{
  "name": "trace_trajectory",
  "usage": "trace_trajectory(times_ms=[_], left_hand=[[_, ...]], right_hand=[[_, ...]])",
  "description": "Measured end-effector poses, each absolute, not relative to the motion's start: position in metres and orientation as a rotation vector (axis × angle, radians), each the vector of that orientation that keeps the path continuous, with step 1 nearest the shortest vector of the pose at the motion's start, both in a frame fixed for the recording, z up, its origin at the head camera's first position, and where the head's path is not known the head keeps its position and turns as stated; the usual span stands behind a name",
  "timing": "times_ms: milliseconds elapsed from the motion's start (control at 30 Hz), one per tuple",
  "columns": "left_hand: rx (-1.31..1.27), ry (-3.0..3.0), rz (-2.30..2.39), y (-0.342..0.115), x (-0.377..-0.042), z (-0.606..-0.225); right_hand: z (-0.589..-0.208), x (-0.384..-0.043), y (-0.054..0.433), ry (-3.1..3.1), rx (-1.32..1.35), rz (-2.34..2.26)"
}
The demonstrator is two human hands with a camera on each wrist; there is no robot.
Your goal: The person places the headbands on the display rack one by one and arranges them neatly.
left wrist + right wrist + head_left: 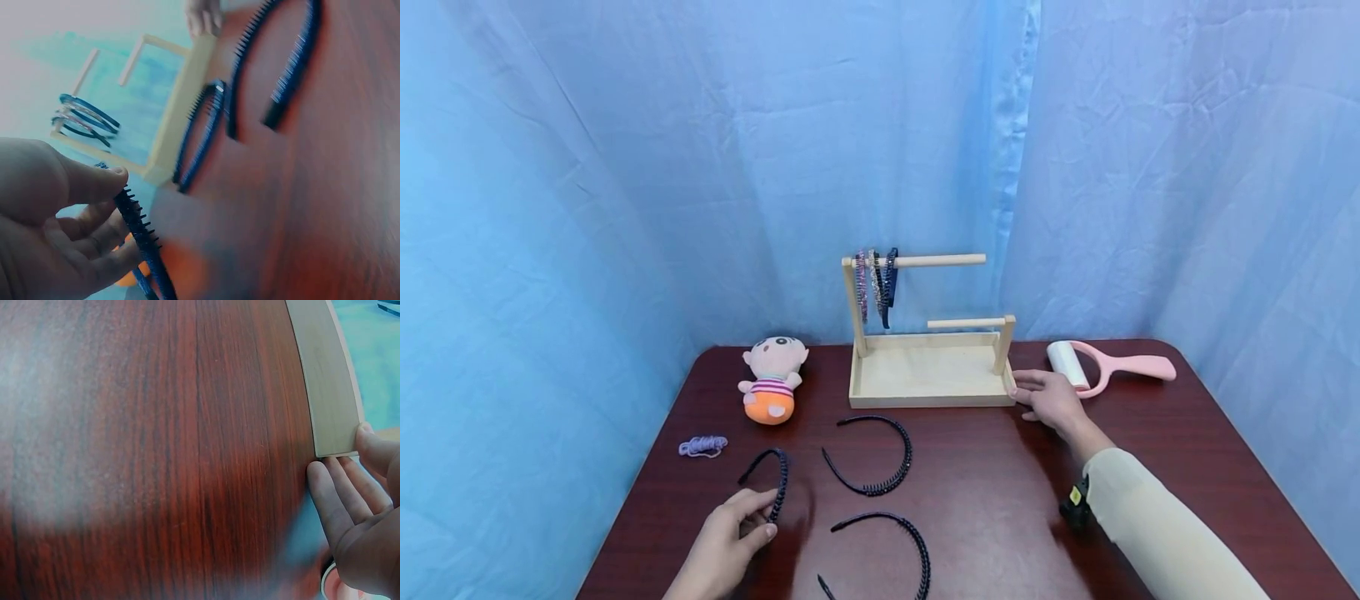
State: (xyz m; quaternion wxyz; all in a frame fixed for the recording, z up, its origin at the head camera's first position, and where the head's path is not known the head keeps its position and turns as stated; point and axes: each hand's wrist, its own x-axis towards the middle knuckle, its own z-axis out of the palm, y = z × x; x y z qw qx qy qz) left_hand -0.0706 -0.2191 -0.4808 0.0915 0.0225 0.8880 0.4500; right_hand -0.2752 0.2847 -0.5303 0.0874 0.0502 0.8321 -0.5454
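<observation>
My left hand [727, 533] pinches a black toothed headband [782, 487] between thumb and fingers, above the table's front left. In the left wrist view the comb teeth of the held headband [140, 231] show beside the thumb. Two more black headbands lie to its right, a farther headband [908, 454] and a nearer headband [923, 554]. My right hand [1051, 402] touches the right end of a wooden rack [932, 402], its fingers extended along that end wall and the thumb at the rim in the right wrist view. Pink, beige and dark headbands [891, 279] hang on the rack's upper bar.
A plush doll [770, 387] lies left of the rack, with a bundle of purple cord [703, 447] nearer the left edge. Right of the rack lies a pink-handled lint roller [1138, 367]. A shorter, lower bar [966, 323] sticks out over the tray. Blue curtains [775, 167] surround the table.
</observation>
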Motion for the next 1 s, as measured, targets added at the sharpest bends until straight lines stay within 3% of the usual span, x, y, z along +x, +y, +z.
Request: trace_trajectory(times_ms=[200, 567, 1000], left_hand=[[-0.041, 2.489, 1.589, -0.215, -0.069, -0.468], [0.087, 2.361, 1.858, -0.188, -0.073, -0.457], [0.153, 2.381, 2.062, -0.132, -0.110, -0.444]], right_hand=[[-0.530, -0.274, 0.284, 2.482, 0.146, -1.625], [-0.530, -0.273, 0.285, 2.488, 0.156, -1.624], [-0.528, -0.273, 0.283, 2.484, 0.154, -1.615]])
